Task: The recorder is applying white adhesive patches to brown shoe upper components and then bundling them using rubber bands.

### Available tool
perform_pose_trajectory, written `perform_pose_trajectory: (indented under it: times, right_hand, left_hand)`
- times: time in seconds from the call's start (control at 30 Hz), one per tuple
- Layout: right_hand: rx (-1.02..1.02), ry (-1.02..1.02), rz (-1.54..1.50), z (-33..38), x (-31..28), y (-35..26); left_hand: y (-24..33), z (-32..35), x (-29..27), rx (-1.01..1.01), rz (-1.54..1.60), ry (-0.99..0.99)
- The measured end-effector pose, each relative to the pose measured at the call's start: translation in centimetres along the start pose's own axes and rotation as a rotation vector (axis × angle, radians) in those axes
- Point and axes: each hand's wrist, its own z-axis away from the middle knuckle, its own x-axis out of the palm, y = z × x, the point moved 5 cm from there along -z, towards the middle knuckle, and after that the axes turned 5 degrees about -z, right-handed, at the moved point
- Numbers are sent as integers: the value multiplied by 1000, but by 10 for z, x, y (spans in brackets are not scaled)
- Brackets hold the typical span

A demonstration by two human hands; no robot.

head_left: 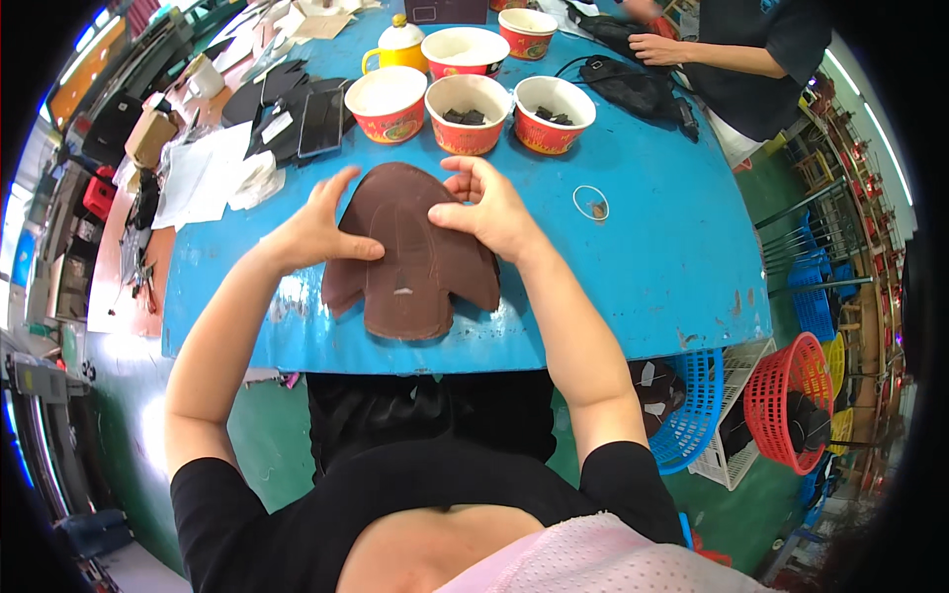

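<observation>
A stack of dark brown, flat cut pieces (400, 267), rounded at the far end and with flaps flaring at both sides, lies near the front edge of the blue table. My left hand (318, 225) holds its left side, thumb lying on top and fingers along the edge. On the right side my right hand (494, 212) grips it, thumb on the top face and fingers curled at the far edge. Faint curved lines and a small pale mark show on the top piece. The undersides are hidden.
Beyond the stack stand several red-and-white paper tubs (465, 114), two with small black pieces inside, and a yellow mug (400, 44). White papers (203, 173) and a dark tablet-like device (321, 124) lie left. A co-worker's hand (657, 49) handles black material. Plastic baskets (791, 400) stand lower right.
</observation>
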Motion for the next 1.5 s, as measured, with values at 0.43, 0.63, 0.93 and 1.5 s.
perform_pose_trajectory:
  times: [0.43,0.63,0.93,1.5]
  right_hand:
    - [-185,-149,-10,24,15,-17]
    - [-165,95,-324,-3,-57,-5]
    - [156,-434,-1135,6,-7,3]
    - [304,-185,-201,-13,-33,40]
  left_hand:
    - [116,2,-1,328,-788,-349]
    - [88,22,-46,382,-102,-52]
    - [26,23,34,199,1395,486]
    - [7,98,121,-237,1128,-170]
